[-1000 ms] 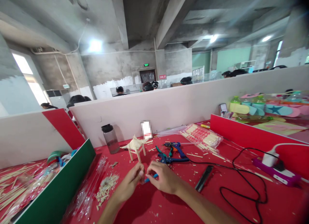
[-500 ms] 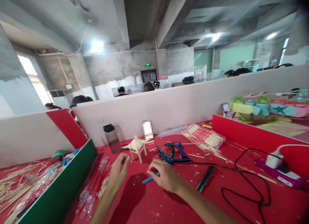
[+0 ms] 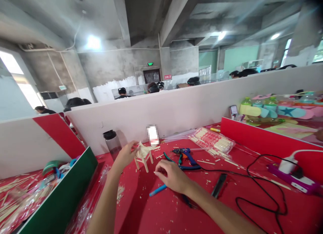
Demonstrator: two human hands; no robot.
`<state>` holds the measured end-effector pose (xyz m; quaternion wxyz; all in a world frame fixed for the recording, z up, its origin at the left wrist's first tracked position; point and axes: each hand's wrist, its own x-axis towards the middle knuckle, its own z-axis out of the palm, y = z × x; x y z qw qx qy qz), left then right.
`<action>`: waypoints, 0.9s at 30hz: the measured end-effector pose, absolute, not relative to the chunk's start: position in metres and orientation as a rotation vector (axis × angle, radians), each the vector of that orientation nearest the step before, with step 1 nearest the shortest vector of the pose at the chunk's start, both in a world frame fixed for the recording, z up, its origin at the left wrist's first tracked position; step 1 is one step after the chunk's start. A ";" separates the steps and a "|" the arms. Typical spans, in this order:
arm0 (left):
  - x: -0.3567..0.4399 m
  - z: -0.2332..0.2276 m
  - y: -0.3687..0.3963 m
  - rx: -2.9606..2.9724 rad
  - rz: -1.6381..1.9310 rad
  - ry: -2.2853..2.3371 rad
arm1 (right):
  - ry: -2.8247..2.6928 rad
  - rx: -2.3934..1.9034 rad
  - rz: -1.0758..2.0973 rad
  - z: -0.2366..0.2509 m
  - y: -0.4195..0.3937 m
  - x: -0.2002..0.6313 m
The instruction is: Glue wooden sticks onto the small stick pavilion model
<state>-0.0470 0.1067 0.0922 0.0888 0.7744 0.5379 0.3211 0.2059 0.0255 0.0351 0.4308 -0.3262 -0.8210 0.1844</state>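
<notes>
While the left hand (image 3: pixel 125 155) reached up to the stick model (image 3: pixel 143 154) at the centre of the frame, its fingertips touched the model's left edge, fingers spread and not yet closed round it. The right hand (image 3: pixel 172 176) lay lower and to the right, palm down on the red desk (image 3: pixel 156 213), its fingers loosely curled and holding nothing that could be made out; a blue pen (image 3: pixel 157 190) lay on the desk just below and left of it, apart from the fingers.

The model stood upright on its thin legs, between a dark bottle (image 3: pixel 112 145) to the left and blue pliers (image 3: pixel 171 159) and a glue gun (image 3: pixel 186 154) to the right. A pack of sticks (image 3: pixel 213 144) lay further right, and a black cord (image 3: pixel 262 190) looped across the lower right. Wood chips were scattered over the desk.

By the look of it, the step in hand was taking hold of the model to steady or turn it. It seemed light and fragile, so the next move would call for a gentle pinch on a solid joint rather than a leg, with the right hand free to bring a tool or a stick.
</notes>
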 end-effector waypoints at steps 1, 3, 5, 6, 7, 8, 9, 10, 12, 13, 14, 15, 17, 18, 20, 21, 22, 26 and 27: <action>-0.045 0.092 0.109 2.319 0.916 1.602 | -2.046 -0.819 0.467 0.036 0.031 0.204; -0.041 0.092 0.113 2.331 0.854 1.613 | -2.052 -0.833 0.476 0.036 0.043 0.198; -0.039 0.092 0.115 2.323 0.832 1.628 | -2.061 -0.845 0.479 0.037 0.054 0.191; -0.039 0.092 0.116 2.316 0.834 1.632 | -2.060 -0.849 0.482 0.038 0.059 0.187; -0.039 0.092 0.116 2.311 0.836 1.630 | -2.057 -0.851 0.486 0.038 0.064 0.183; -0.039 0.093 0.116 2.308 0.834 1.631 | -2.051 -0.852 0.495 0.038 0.068 0.180; -0.039 0.093 0.115 2.307 0.825 1.639 | -2.045 -0.852 0.511 0.038 0.072 0.177; -0.040 0.094 0.115 2.307 0.807 1.655 | -2.037 -0.854 0.531 0.038 0.076 0.174; -0.041 0.096 0.114 2.304 0.775 1.687 | -2.016 -0.870 0.576 0.038 0.081 0.170; -0.042 0.097 0.114 2.299 0.767 1.682 | -2.007 -0.883 0.595 0.038 0.083 0.169; -0.044 0.097 0.113 2.286 0.770 1.667 | -1.999 -0.897 0.610 0.039 0.085 0.169; -0.046 0.097 0.113 2.271 0.775 1.636 | -1.999 -0.907 0.618 0.039 0.086 0.170; -0.051 0.096 0.114 2.234 0.779 1.563 | -2.024 -0.904 0.610 0.041 0.088 0.172; -0.054 0.095 0.114 2.214 0.789 1.527 | -2.059 -0.889 0.593 0.042 0.088 0.174; -0.061 0.092 0.114 2.169 0.819 1.472 | -2.129 -0.862 0.552 0.045 0.090 0.179; -0.064 0.090 0.113 2.142 0.830 1.466 | -2.147 -0.862 0.544 0.046 0.090 0.182; -0.067 0.089 0.113 2.120 0.833 1.476 | -2.154 -0.868 0.553 0.047 0.090 0.184; -0.075 0.086 0.110 2.112 0.793 1.564 | -2.129 -0.891 0.616 0.047 0.089 0.185; -0.076 0.085 0.109 2.133 0.787 1.578 | -2.123 -0.892 0.628 0.045 0.088 0.184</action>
